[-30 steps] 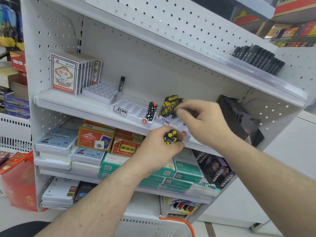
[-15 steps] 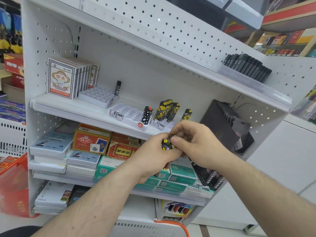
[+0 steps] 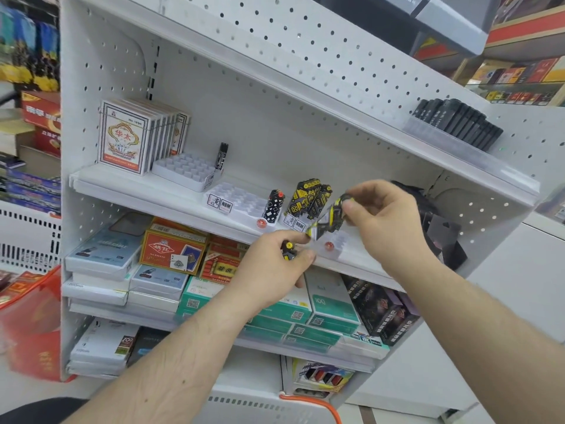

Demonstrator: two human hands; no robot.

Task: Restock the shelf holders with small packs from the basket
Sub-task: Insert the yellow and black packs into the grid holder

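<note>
Curled in the left hand (image 3: 275, 264), more yellow-and-black packs (image 3: 288, 250) just below the shelf edge (image 3: 171, 197); pinched tilted in the right hand (image 3: 388, 221), one pack (image 3: 328, 220) just above the white holder (image 3: 336, 243), beside standing packs (image 3: 308, 197).

Two bare forearms reach up from the bottom of the frame, both uncovered from elbow to wrist, with no sleeve, cuff, glove, watch or band in sight. Fine hair shows along the forearm behind the left hand (image 3: 272, 267), and tendons stand out near its wrist. The right hand (image 3: 388, 221) wears no rings; its fingernails are short and unpainted.
</note>
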